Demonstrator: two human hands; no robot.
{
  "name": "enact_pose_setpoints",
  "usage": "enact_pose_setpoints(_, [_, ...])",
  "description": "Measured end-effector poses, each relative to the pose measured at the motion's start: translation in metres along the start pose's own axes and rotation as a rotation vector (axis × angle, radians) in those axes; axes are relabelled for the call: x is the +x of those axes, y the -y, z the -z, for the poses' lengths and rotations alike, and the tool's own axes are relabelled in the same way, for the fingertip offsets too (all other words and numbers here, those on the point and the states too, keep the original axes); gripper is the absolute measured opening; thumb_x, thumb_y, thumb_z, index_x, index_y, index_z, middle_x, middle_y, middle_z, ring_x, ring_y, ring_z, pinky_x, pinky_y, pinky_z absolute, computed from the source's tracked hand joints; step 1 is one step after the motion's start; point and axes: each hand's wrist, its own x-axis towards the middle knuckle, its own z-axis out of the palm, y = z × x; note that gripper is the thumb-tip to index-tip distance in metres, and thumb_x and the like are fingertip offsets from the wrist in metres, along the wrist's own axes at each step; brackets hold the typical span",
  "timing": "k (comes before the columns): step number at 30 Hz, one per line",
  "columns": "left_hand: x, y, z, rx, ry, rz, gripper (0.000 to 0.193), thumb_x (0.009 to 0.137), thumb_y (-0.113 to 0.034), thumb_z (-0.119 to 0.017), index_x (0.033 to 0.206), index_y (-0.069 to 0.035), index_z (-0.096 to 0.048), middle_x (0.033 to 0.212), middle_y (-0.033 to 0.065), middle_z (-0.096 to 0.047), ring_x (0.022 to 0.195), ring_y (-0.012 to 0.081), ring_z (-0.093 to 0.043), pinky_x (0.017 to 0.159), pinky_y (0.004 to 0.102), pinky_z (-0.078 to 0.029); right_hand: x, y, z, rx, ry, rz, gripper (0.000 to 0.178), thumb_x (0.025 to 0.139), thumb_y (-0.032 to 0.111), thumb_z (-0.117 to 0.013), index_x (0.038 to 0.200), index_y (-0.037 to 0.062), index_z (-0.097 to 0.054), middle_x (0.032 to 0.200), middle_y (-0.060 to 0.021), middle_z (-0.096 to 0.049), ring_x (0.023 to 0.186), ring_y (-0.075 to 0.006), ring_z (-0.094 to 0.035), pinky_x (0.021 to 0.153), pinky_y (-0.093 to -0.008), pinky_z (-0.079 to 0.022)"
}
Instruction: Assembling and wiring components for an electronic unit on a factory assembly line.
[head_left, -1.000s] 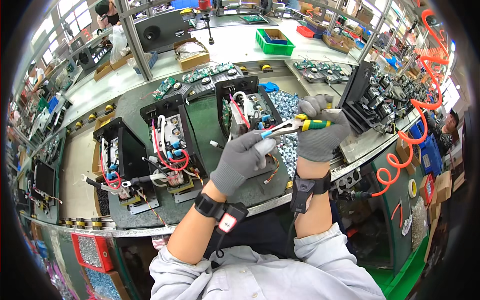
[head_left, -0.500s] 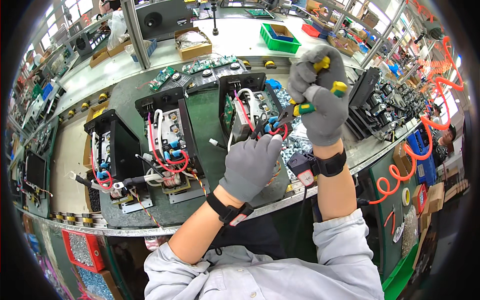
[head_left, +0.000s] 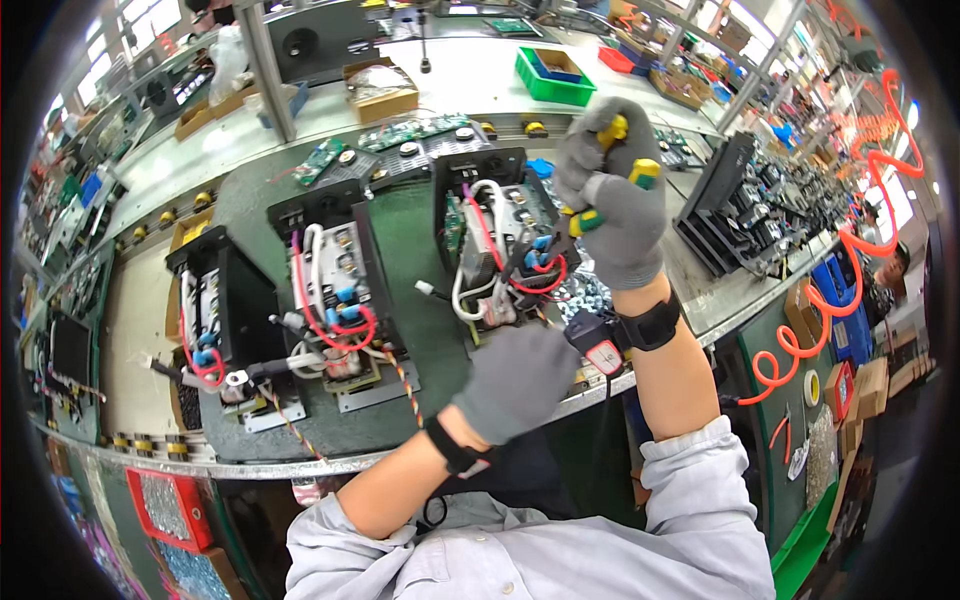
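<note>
As the head view shows, the right hand (head_left: 624,222) grips pliers (head_left: 588,221) beside a black unit (head_left: 508,225) on the green surface (head_left: 408,240); whether the blurred left hand (head_left: 520,383) holds anything is unclear. The unit looks heavy, best held by its stiff frame (head_left: 495,163), not its wires (head_left: 543,290).

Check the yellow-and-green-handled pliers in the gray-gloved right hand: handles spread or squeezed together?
Spread: in the right hand, the pliers show two separated yellow handle ends. Jaws: cannot tell.
</note>
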Motion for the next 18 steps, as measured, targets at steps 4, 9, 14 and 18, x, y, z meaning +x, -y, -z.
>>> enact_pose_setpoints(4, [0.018, -0.023, -0.047, -0.692, 0.144, 0.224, 0.026, 0.076, -0.018, -0.065, 0.099, -0.009, -0.059, 0.086, 0.0108, -0.061, 0.081, 0.0309, -0.059, 0.073, 0.0368, -0.049, -0.008, -0.001, -0.001, -0.185, -0.008, 0.144, 0.032, 0.067, -0.006, -0.05, 0.097, 0.0038, -0.054, 0.075, -0.0037, -0.05, 0.062, -0.015, -0.049, 0.057, -0.0262, -0.041])
enact_pose_setpoints(9, [0.05, -0.008, -0.1, -0.168, -0.399, 0.119, 0.033, 0.088, -0.017, -0.046, 0.116, -0.002, -0.055, 0.117, 0.0145, -0.056, 0.112, 0.0245, -0.051, 0.1, 0.037, -0.037, 0.004, -0.007, -0.007, 0.079, 0.045, 0.047, 0.041, 0.065, -0.001, -0.046, 0.105, 0.0006, -0.052, 0.075, -0.001, -0.036, 0.063, -0.0105, -0.035, 0.054, -0.0215, -0.029])
enact_pose_setpoints(14, [0.015, 0.0, -0.107, -0.11, 0.336, 0.247, 0.039, 0.084, -0.012, -0.046, 0.121, -0.007, -0.056, 0.116, 0.0108, -0.059, 0.113, 0.0262, -0.052, 0.106, 0.0398, -0.03, -0.003, -0.021, -0.031, 0.006, 0.031, 0.07, 0.047, 0.064, 0.001, -0.045, 0.111, 0.0017, -0.047, 0.08, -0.0018, -0.034, 0.064, -0.009, -0.032, 0.053, -0.0206, -0.029])
enact_pose_setpoints(18, [-0.023, 0.033, -0.062, -0.001, 0.476, 0.214, 0.027, 0.074, -0.013, -0.051, 0.094, -0.003, -0.069, 0.108, 0.0143, -0.062, 0.113, 0.0337, -0.052, 0.107, 0.0402, -0.03, -0.013, -0.012, -0.083, -0.066, 0.037, 0.186, 0.053, 0.064, 0.001, -0.046, 0.117, 0.0021, -0.044, 0.083, -0.0029, -0.035, 0.072, -0.0114, -0.034, 0.063, -0.0237, -0.033])
